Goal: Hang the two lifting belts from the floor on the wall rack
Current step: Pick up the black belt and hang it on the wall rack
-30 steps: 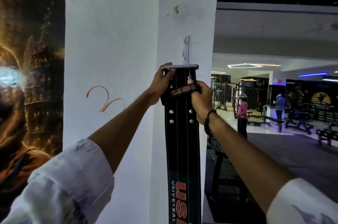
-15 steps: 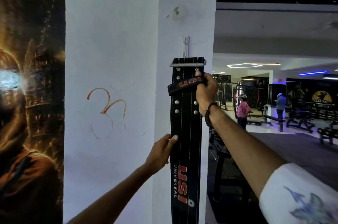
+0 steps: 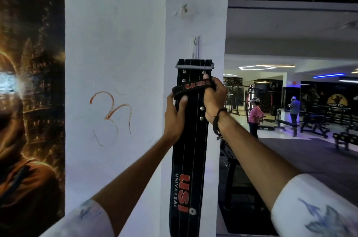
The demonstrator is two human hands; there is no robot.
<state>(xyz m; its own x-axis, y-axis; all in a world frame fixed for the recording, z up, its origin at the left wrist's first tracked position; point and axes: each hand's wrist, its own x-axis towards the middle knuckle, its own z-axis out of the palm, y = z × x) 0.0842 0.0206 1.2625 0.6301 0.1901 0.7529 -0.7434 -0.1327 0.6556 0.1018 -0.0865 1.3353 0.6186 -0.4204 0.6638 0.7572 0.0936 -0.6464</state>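
Observation:
A black lifting belt [image 3: 190, 151] with red "USI" lettering hangs straight down the narrow face of a white pillar. Its metal buckle bar [image 3: 194, 66] sits just below a small white wall hook plate [image 3: 195, 46]. My left hand [image 3: 175, 116] grips the belt's left edge under the keeper loop [image 3: 190, 87]. My right hand [image 3: 214, 99] is closed on the right edge and on the loop. A dark cord bracelet circles my right wrist. Only one belt is in view.
The white pillar [image 3: 116, 43] fills the middle, with an orange scribble at mid height. A dark poster covers the wall at left. To the right lies a gym floor with benches [image 3: 313, 126] and two persons [image 3: 255, 118] standing far off.
My left hand has come up from lower down the belt and now grips its left edge beside the loop. The right hand and the belt have stayed in place.

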